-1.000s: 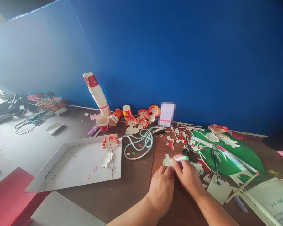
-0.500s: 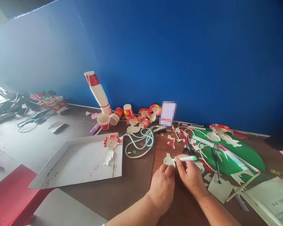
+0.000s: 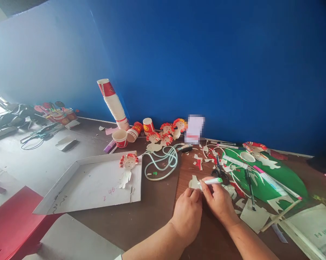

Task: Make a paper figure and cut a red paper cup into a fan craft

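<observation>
Paper cutout (image 3: 193,181), small and pale, lies on the brown table (image 3: 111,224), well in from the back edge, just beyond the curled left hand (image 3: 188,213); I cannot tell whether those fingers pinch it or only press it down. The right hand (image 3: 217,200), close beside the left, is clamped on a green-ended white marker (image 3: 213,181) whose other end is at the cutout. Black scissors (image 3: 218,167) lie just past the marker, and red and white scraps (image 3: 198,164) clutter the way to the back edge. Farther right, pens and cables cross a green mat (image 3: 290,177). To the left, a looped cable (image 3: 176,158) lies between the cutout and a white box lid (image 3: 84,191), which carries a paper figure (image 3: 129,163) (red fringe, drawn-on features) near its right edge. Along the table's back edge are a leaning stack of cups (image 3: 115,108), loose cups (image 3: 121,139), more fringed figures (image 3: 166,139) and a blurred-out sheet (image 3: 194,129).
</observation>
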A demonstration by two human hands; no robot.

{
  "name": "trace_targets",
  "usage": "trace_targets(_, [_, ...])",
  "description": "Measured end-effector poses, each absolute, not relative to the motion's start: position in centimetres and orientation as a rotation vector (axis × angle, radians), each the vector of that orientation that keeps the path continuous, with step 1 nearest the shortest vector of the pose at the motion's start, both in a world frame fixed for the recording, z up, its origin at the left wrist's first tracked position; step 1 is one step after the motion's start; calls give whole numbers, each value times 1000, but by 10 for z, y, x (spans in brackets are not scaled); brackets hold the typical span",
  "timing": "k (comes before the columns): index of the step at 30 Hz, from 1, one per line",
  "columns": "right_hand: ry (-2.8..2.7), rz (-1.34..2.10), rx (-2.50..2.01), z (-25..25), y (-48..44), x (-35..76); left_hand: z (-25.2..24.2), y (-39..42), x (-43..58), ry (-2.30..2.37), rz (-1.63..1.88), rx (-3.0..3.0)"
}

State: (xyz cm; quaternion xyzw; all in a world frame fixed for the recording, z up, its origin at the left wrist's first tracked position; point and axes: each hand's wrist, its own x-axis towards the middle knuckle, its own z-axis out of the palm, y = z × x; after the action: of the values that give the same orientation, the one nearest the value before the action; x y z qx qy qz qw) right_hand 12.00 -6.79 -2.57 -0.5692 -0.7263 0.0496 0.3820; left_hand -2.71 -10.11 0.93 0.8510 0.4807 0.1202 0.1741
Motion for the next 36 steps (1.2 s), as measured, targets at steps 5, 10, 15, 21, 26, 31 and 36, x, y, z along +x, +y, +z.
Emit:
trace_targets(5, [-1892, 75, -1455, -26, -68, 118, 6, -101, -28, 1347, 358, 2422])
trace_targets(10, [-1898, 83, -1436, -24, -68, 118, 6, -101, -28, 1335, 351, 2431])
trace_targets(15, [-1884, 48, -1428, -25, -68, 119, 6, -101, -28, 1337, 349, 2451])
trace_targets(21, [-1908, 39, -1405, -24, -67, 119, 4, -101, -28, 1351, 342, 2466])
trace_targets(26, [-1906, 65, -1407, -23, -65, 119, 6, -100, -27, 1351, 306, 2471])
trace_targets(31, [-1815, 65, -1403, -23, -68, 120, 7, -101, -27, 1362, 310, 2472])
trace_targets(36, [-1798, 34, -1385, -21, -69, 120, 8, -101, -28, 1365, 299, 2453])
